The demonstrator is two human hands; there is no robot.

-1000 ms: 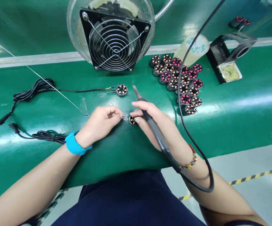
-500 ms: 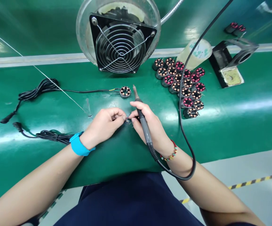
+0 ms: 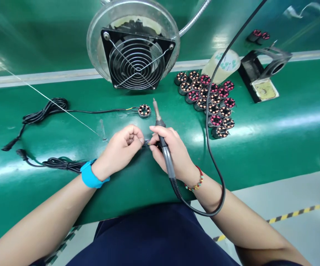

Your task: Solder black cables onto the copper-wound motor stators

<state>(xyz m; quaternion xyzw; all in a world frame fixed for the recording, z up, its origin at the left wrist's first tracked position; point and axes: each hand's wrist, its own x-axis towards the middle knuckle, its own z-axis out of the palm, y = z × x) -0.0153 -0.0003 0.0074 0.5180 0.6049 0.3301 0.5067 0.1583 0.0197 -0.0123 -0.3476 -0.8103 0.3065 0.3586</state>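
Note:
In my right hand (image 3: 176, 153) is a soldering iron (image 3: 168, 160), its tip pointing up and away over the bench. The thumb and index finger of that hand also pinch thin wires (image 3: 146, 143), one with a yellow stretch; a dark part behind the fingers is mostly hidden. My left hand (image 3: 122, 146) is closed, thumb against index finger, at the other end of these wires. Just beyond both hands lies a round wound motor stator (image 3: 144, 111), joined to a black cable (image 3: 101, 111). A second bundled black cable (image 3: 62, 162) runs under my left wrist.
A caged fan (image 3: 137, 68) stands at the back. Several stators (image 3: 201, 103) with copper or red windings are grouped at the right, beside a pale cylinder (image 3: 227, 62) and a soldering iron stand (image 3: 255, 83). The iron's cord (image 3: 208, 125) loops over my right forearm. A pale strand (image 3: 65, 111) crosses the left side.
My fingertips have parted slightly, and more of the wires shows between them. The iron stays in my right hand. The whole view has shifted a little.

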